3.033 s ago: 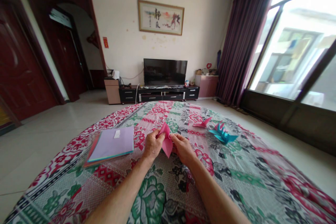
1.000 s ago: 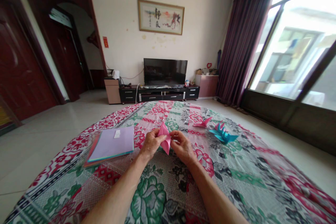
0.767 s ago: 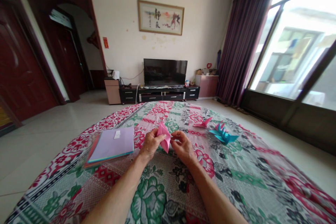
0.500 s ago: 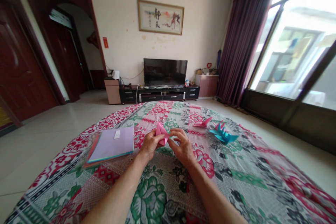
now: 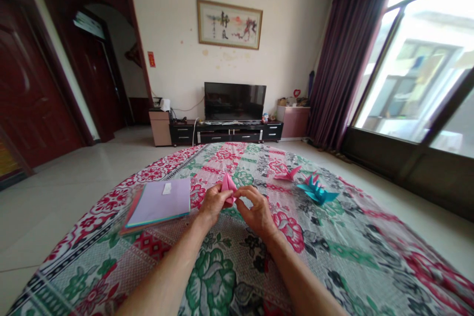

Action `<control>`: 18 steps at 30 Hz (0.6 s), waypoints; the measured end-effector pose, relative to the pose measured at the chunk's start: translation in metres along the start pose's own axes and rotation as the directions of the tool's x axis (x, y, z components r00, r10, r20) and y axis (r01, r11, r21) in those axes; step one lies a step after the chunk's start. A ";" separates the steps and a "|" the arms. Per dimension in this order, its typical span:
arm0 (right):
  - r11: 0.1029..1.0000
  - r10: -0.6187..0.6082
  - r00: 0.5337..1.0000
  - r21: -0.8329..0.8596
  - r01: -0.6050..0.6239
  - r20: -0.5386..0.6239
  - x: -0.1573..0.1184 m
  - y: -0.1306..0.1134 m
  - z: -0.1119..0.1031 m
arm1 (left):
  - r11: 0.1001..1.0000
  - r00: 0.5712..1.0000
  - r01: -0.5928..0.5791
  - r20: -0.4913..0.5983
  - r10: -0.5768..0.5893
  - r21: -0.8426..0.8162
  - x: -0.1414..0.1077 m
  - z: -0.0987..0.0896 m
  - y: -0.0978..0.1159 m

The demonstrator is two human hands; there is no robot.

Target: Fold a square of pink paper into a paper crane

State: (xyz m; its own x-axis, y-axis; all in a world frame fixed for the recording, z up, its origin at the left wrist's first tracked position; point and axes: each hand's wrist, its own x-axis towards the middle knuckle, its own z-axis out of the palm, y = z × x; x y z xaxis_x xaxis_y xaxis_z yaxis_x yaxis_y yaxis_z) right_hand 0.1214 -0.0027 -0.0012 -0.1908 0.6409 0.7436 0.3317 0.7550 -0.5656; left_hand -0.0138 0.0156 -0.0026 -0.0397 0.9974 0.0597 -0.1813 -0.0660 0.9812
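Over the table, folded pink paper [image 5: 227, 181] was in the left hand [image 5: 212, 204], right hand [image 5: 256, 210] at its edge.
Left thumb and fingers were pinched on the lower part; right thumb and forefinger nearly met at the lower right edge, couldn't tell if gripping. Likely light, thin, stiffer at the creases, easy to crumple; layered folds looked the safest hold. Fingers hid the lower end. Paper stack [image 5: 159, 205], white slip [image 5: 167, 188] on top, lay left; pink paper figure [image 5: 287, 175] and blue paper figures [image 5: 318, 194] sat right, clear of the hands.
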 end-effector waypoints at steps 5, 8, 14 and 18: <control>0.998 0.053 0.999 -0.013 -0.053 0.001 0.000 0.001 -0.001 | 0.996 0.998 -0.045 0.049 0.041 0.071 -0.001 0.001 -0.001; 0.993 0.115 0.993 -0.018 -0.115 -0.032 -0.001 0.004 -0.001 | 0.995 0.997 -0.045 0.062 0.039 0.084 -0.002 0.002 0.001; 0.979 0.199 0.978 -0.039 -0.201 -0.062 -0.001 0.006 -0.002 | 0.999 0.993 -0.002 0.119 -0.003 0.038 -0.005 0.001 0.005; 0.978 0.201 0.975 -0.046 -0.206 -0.096 0.001 0.007 -0.002 | 1.000 0.992 -0.004 0.127 0.007 -0.018 -0.003 0.001 0.002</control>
State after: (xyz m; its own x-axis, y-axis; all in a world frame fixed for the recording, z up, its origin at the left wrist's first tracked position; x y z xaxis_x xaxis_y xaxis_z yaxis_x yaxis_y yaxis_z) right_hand 0.1250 0.0028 -0.0036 -0.0304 0.7629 0.6459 0.4055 0.6000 -0.6896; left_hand -0.0135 0.0124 -0.0006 0.0844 0.9924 0.0892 -0.1989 -0.0710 0.9774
